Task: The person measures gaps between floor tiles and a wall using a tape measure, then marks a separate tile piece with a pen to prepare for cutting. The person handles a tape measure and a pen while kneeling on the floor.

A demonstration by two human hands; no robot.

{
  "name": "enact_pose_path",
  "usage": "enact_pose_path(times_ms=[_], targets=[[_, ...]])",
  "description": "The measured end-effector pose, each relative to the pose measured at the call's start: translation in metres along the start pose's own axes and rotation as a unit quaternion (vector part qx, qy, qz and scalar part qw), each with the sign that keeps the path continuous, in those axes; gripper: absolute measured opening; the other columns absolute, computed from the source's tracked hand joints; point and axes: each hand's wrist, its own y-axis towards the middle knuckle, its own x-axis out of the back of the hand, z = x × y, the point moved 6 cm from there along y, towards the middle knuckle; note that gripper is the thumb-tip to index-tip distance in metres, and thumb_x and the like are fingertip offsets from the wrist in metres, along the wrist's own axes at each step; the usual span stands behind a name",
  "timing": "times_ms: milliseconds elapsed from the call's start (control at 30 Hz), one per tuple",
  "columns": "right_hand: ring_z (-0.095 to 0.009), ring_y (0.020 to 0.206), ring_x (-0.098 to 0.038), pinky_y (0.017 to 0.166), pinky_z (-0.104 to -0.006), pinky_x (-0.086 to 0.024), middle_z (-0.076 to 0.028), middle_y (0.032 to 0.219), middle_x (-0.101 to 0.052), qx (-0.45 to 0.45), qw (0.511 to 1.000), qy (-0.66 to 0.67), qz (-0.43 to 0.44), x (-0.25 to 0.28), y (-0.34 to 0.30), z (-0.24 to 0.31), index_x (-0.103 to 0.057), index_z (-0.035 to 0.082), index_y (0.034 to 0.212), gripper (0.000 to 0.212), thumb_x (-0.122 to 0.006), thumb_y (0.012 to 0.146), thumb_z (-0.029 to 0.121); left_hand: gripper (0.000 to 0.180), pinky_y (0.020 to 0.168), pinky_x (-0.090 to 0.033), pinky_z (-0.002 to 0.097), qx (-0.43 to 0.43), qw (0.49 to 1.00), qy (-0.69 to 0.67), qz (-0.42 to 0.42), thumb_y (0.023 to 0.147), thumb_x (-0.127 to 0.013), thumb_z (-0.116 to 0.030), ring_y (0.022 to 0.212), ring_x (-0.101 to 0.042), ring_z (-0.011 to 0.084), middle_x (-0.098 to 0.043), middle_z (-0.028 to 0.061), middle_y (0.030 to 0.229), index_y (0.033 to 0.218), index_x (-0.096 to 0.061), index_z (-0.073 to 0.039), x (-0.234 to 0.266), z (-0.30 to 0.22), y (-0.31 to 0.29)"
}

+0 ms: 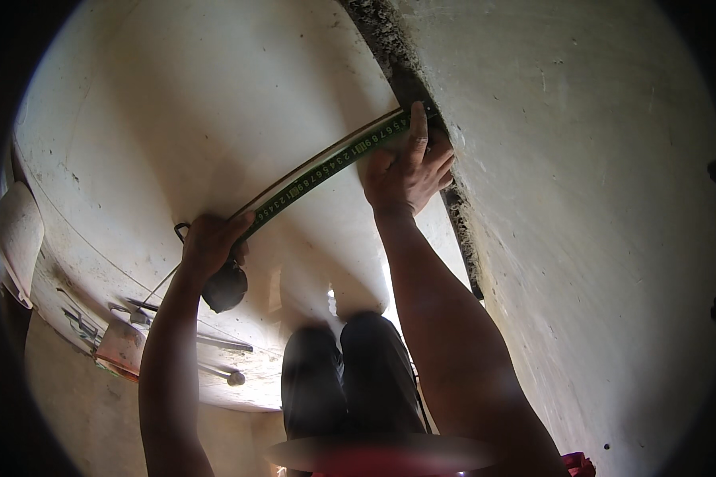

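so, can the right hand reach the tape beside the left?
Likely yes: nothing covers the green tape between the right hand and the left hand, but the right one would leave the far end.

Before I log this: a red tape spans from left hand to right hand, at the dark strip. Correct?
No, the head view shows a green tape, not red, spanning from left hand to right hand, at the dark strip.

The tape measure blade [326,169] is dark green with a row of pale numerals, the tape case [224,289] black, the work surface [207,103] off-white with dark specks, the border strip [390,48] mottled black-grey, and the 2 trouser legs [378,370] dark.
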Motion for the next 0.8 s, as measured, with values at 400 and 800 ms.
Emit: enact_pose_path(times_ms=[400,800], targets=[[-0.033,0.114,-0.042,0.102,-0.0542,-0.03,-0.012,0.118,-0.04,-0.002,1.0,-0.011,0.002,0.0005,0.0005,0.0005,-0.028,0.044,0.151,0.09,-0.059,0.069,0.02,0.039,0.044,-0.049,0.0298,-0.003,1.0,0.003,0.005,0.093,-0.068,-0.036,0.043,-0.06,0.0167,-0.061,0.009,0.056,0.079,-0.066,0.0,0.0006,0.0067,0.0048],[-0.034,0.115,-0.042,0.103,-0.0548,-0.029,-0.012,0.119,-0.04,0.002,1.0,0.003,-0.001,0.0007,-0.0001,-0.0003,-0.032,0.041,0.15,0.087,-0.058,0.07,0.02,0.04,0.045,-0.049,0.0298,-0.007,1.0,-0.002,-0.001,0.093,-0.068,-0.038,0.044,-0.06,0.0162,-0.061,0.0085,0.056,0.078,-0.066,0.0,-0.0002,0.0025,0.0016]])
